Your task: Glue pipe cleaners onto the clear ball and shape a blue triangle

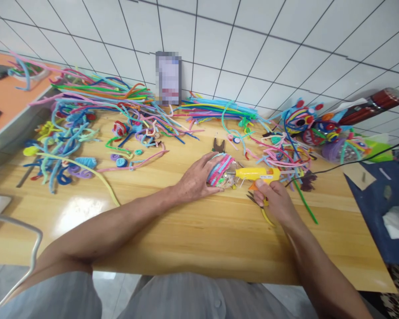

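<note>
My left hand is wrapped round a clear plastic bottle, part of which is covered by pink and blue pipe cleaners. In my right hand is a yellow hot glue gun, its nozzle pointing left at the bottle's side. Whether the nozzle touches the surface I cannot tell. Beneath my right hand lies a pair of yellow-handled pliers, partly hidden. Just behind the bottle rests a dark cutting tool.
Loose pipe cleaners in many colours cover the table's left and back. A phone leans on the tiled wall. Decorated bottle figures and a dark red flask stand back right. A black cord trails right from the glue gun.
</note>
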The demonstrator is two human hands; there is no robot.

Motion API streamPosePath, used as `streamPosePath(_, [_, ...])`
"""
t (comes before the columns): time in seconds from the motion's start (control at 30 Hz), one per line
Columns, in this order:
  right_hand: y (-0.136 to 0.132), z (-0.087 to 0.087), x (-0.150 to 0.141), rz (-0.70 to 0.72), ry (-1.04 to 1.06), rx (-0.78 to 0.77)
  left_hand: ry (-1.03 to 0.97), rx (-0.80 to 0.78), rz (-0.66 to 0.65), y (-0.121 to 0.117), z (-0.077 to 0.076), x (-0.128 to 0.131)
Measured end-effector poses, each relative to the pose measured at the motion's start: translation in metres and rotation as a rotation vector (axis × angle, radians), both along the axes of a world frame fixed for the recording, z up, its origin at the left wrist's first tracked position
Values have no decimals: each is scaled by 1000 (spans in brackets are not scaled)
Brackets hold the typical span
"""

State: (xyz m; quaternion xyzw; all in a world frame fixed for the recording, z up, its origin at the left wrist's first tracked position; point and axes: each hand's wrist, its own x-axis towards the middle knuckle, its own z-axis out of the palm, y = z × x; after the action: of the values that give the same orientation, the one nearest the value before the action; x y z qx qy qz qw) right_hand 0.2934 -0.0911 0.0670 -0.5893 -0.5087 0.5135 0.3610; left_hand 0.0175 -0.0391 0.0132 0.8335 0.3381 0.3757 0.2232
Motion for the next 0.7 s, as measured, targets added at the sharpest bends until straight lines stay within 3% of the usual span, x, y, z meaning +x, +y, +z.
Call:
streamPosePath(0.33, [2, 4, -9, -150, 181, -13, -15, 25, -4, 1, 0, 0])
streamPosePath(0.7, [-2, -7, 2, -64, 176, -73, 8, 13, -6, 0, 0, -1])
